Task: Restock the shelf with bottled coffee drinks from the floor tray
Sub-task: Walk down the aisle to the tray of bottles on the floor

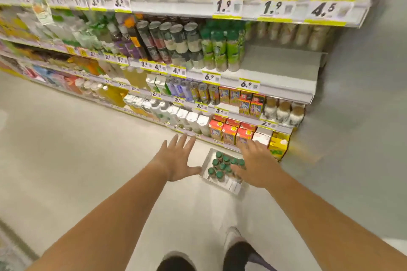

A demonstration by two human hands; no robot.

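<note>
A white cardboard tray (207,166) lies on the floor at the foot of the shelving, holding several bottled coffee drinks (220,165) with green caps. My left hand (179,160) is spread open, fingers apart, hovering just left of the tray. My right hand (256,166) reaches down over the tray's right side with fingers spread; it hides some bottles and holds nothing. On the shelf (275,72) at middle height, green-labelled bottles (222,50) stand in rows, with a bare stretch of shelf to their right.
Shelves run from far left to right, packed with bottles, cartons and cans behind price tags. Red juice cartons (229,134) and a yellow box (278,145) stand on the bottom shelf just behind the tray. Pale floor spreads left. My shoes (235,242) show below.
</note>
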